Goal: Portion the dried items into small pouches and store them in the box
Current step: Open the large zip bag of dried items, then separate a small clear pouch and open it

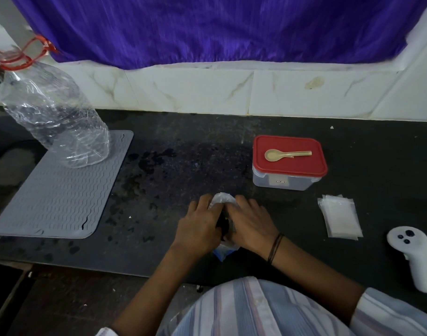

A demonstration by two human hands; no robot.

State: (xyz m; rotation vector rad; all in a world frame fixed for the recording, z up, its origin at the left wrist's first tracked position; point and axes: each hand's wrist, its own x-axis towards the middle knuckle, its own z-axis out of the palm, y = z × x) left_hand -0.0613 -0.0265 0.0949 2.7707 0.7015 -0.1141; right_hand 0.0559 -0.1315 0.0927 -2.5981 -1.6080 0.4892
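A clear plastic bag (221, 199) with dark dried items inside lies on the black counter, near its front edge. My left hand (201, 223) and my right hand (250, 220) both grip it from either side, covering most of it. The clear box with a red lid (289, 163) stands shut behind and to the right, and a beige spoon (286, 155) rests on the lid. A small stack of empty clear pouches (339, 218) lies flat to the right of my hands.
A grey ribbed mat (59, 192) covers the counter's left side, with a large clear plastic bottle (56, 117) on its far corner. A white handheld controller (413, 255) lies at the front right. White tiles and a purple curtain back the counter.
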